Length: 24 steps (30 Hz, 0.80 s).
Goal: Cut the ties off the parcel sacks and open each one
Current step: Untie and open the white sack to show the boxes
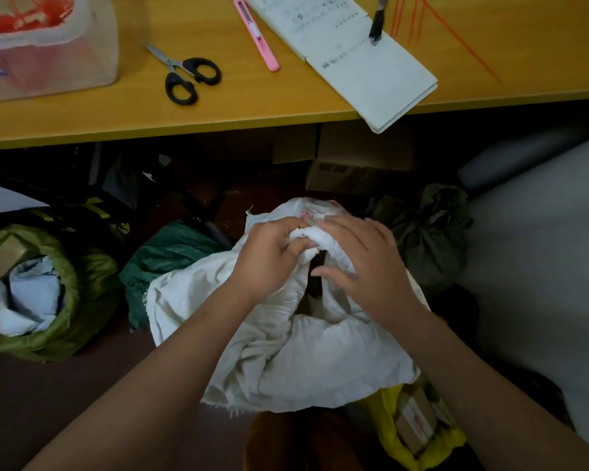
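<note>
A white cloth parcel sack (286, 351) stands on the floor in front of me, its mouth partly open with a dark gap in the middle. My left hand (269, 260) grips the rolled rim of the sack's mouth. Opposite it, my right hand (361, 266) holds the same rim, fingers curled over the cloth. Black-handled scissors (187, 74) lie on the yellow table (82, 120) above, away from both hands.
An open olive-green sack (79, 283) with parcels sits at left, a dark green sack (164, 256) behind it, a tied grey-green sack (429, 232) at right, a yellow sack (419, 423) below. On the table: a pink knife (257, 35), a notebook (364, 62), a bin of orange ties (41, 45).
</note>
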Each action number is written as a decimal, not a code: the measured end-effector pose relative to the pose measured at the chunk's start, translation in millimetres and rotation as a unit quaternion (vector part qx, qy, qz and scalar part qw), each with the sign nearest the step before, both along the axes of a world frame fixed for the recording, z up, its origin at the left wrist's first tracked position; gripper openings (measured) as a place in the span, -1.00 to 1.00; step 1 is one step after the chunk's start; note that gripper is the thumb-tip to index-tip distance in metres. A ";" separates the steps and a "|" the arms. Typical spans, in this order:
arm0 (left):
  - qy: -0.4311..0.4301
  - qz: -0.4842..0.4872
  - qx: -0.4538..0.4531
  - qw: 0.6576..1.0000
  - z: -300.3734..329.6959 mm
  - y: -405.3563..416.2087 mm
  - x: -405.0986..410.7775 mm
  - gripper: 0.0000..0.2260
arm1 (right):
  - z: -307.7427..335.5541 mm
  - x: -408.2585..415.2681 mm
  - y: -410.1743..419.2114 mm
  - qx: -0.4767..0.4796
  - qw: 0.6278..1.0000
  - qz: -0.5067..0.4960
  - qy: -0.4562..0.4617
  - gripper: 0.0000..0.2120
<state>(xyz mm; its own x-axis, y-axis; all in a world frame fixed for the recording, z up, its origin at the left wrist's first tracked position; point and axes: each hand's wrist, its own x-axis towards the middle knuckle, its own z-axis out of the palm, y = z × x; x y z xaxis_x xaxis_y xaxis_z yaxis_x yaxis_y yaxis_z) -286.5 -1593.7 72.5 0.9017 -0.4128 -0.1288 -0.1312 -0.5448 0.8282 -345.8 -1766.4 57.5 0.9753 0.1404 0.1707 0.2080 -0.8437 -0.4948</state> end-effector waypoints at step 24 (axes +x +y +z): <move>0.049 0.069 -0.040 0.996 -37.2 25.0 13.1 -0.86 | -21.4 14.3 -0.6 0.270 0.924 -0.215 0.166 -0.75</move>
